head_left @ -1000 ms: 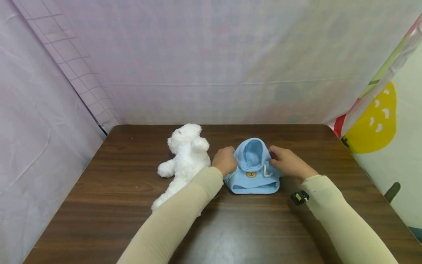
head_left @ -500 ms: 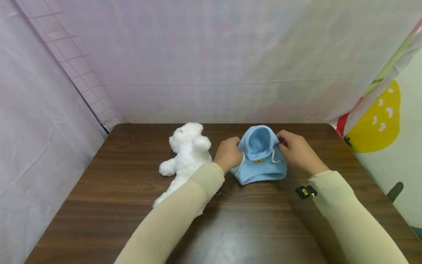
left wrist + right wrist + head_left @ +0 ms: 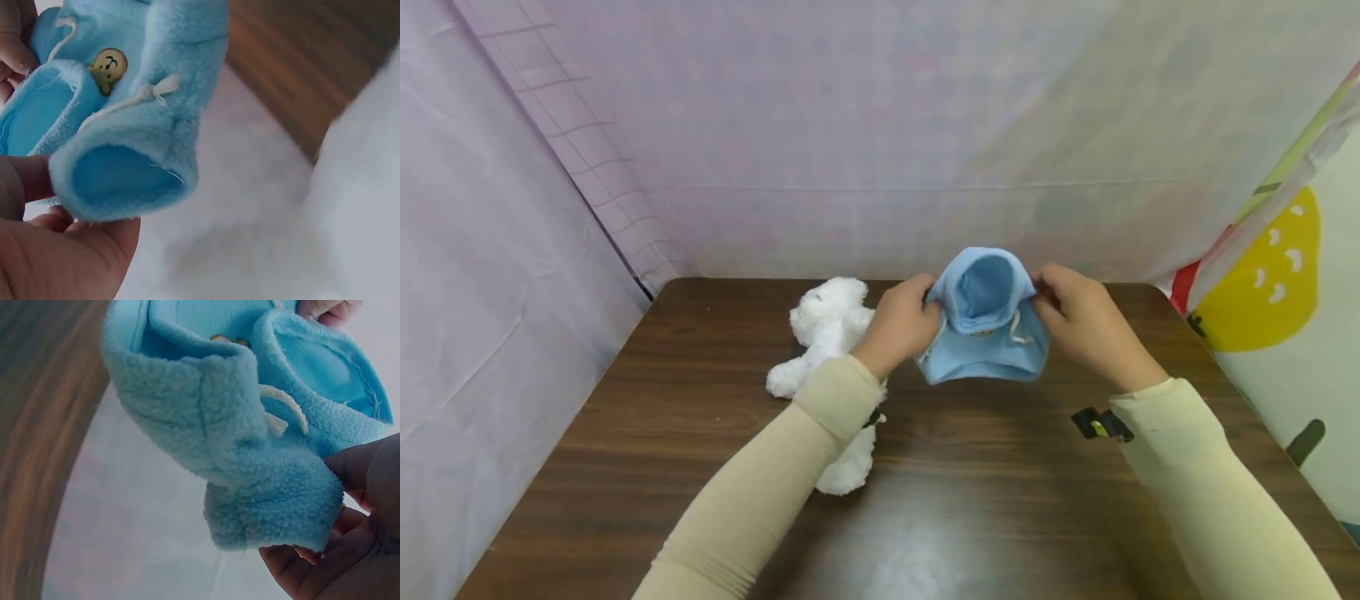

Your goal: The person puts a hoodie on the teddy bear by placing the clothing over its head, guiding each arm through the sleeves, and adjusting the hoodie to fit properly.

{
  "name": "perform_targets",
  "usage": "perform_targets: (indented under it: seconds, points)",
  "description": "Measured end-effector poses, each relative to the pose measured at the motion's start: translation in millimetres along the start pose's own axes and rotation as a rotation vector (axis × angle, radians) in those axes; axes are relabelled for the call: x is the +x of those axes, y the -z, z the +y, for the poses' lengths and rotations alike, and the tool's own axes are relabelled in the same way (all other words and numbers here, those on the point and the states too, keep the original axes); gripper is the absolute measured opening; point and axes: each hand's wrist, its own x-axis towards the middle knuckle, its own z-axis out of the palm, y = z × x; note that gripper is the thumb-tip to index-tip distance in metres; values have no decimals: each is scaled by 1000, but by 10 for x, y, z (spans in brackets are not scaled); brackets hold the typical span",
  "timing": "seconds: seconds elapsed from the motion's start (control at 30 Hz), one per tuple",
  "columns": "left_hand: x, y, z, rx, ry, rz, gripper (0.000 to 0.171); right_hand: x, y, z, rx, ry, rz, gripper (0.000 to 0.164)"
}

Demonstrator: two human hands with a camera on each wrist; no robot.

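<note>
A small light-blue hoodie (image 3: 1000,354) is held up above the table, its hood opening facing me. My left hand (image 3: 897,323) pinches its left side, and my right hand (image 3: 1088,332) grips the opposite side by the sleeve. In the left wrist view, thumb and fingers hold the fleecy edge beside a sleeve opening, and a bear-face badge (image 3: 108,70) and white drawstring (image 3: 122,105) show on the front. The right wrist view has the sleeve (image 3: 275,500) between thumb and fingers. A white plush animal (image 3: 829,333) lies left of the hoodie, partly hidden by my left arm.
The dark wooden table (image 3: 955,517) spans the area beneath both arms. A pale patterned curtain (image 3: 880,150) hangs behind its far edge, with another white cloth (image 3: 497,333) along the left. A black device (image 3: 1101,424) sits at my right wrist.
Both hands have lifted the hoodie off the table, up and away from me, first drifting slightly right. The plush animal stays in place, its lower part now showing below my left arm.
</note>
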Motion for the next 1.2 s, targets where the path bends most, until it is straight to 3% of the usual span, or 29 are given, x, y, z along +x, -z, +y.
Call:
perform_targets:
  seconds: [0.33, 0.6, 0.87, 1.07, 1.2]
  points:
    - [-61, 480, 78, 57, -86, -10, 18, 142, 105, -274, 58, 33, 84, 9]
    - [-80, 698, 4, 23, -135, 27, 19, 285, 122, -378, 47, 92, 146, 10]
    - [-166, 991, -129, -19, -106, 49, 26, 423, 62, -582, 90, 131, 171, 14]
    - [-318, 1272, -286, -44, -82, 25, 29, 528, -60, -819, 152, 171, 131, 14]
    - [-395, 1380, -451, -64, -68, 53, 29, 597, -207, -956, 178, 197, 97, 13]
